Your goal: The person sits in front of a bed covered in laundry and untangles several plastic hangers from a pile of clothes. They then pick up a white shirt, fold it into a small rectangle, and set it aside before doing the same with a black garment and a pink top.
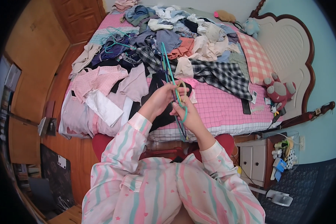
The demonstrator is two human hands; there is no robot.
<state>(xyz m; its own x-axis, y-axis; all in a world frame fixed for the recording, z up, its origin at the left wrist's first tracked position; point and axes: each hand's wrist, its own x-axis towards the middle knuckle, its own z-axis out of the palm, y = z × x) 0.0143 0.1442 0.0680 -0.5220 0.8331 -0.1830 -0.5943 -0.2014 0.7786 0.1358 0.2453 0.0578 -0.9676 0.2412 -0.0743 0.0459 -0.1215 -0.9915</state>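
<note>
Both my hands hold a bundle of thin clothes hangers (168,63), green, dark and yellow, above the near edge of the bed. My left hand (165,96) grips the bundle from the left side. Lower on it, my right hand (187,112) holds the hangers near a green hook. Beyond them a heap of clothes (168,36) covers much of the bed. More green hangers (116,42) lie on dark garments at the left. A black-and-white checked garment (221,75) stretches to the right, and a pink dotted top (98,79) lies at the left with a white cloth (104,107) beside it.
The pink checked bedspread (212,112) shows at the near right. A checked pillow (254,58) and a plush toy (280,89) rest by the headboard (288,47). A white nightstand (253,162) and a small fan (280,198) are at the right. Wardrobes line the left.
</note>
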